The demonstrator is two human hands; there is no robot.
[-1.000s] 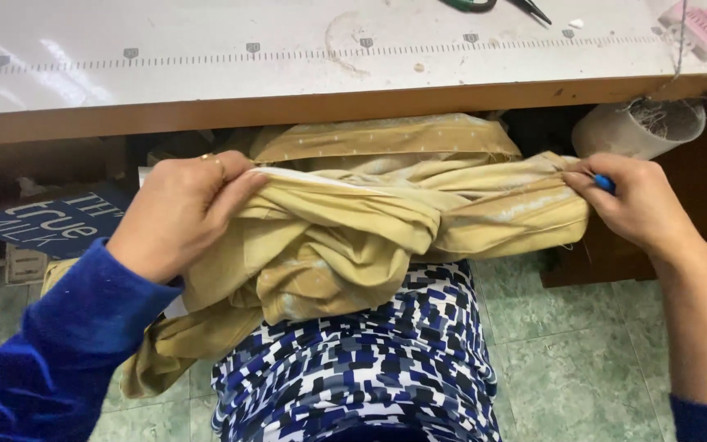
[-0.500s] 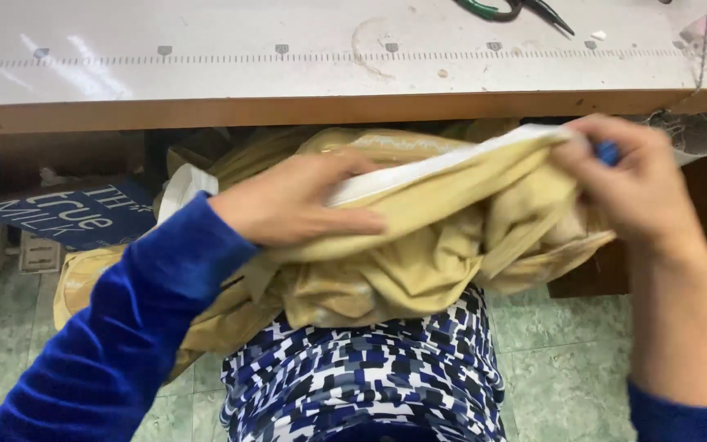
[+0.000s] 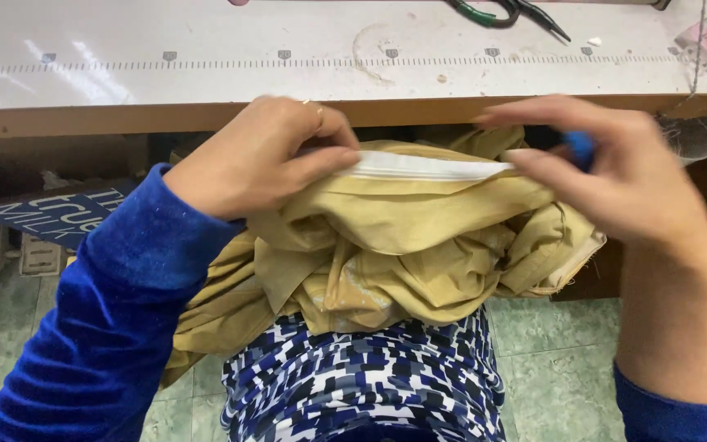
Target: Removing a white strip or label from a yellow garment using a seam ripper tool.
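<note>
Fabric, tan and bunched, sits heaped on the lap just below the table edge, with a white strip stretched across its top. At about ten o'clock of the heap, the left hand pinches one end of that strip, fingers closed. At two o'clock, the right hand grips the other end, seemingly also holding a small blue object. Judging by the crumpled mass, the handling looks only partway along

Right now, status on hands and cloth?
Left hand and right hand both pinching the white edge strip of the bunched tan fabric. Small blue object in right fingers. Nothing obstructing.
</note>
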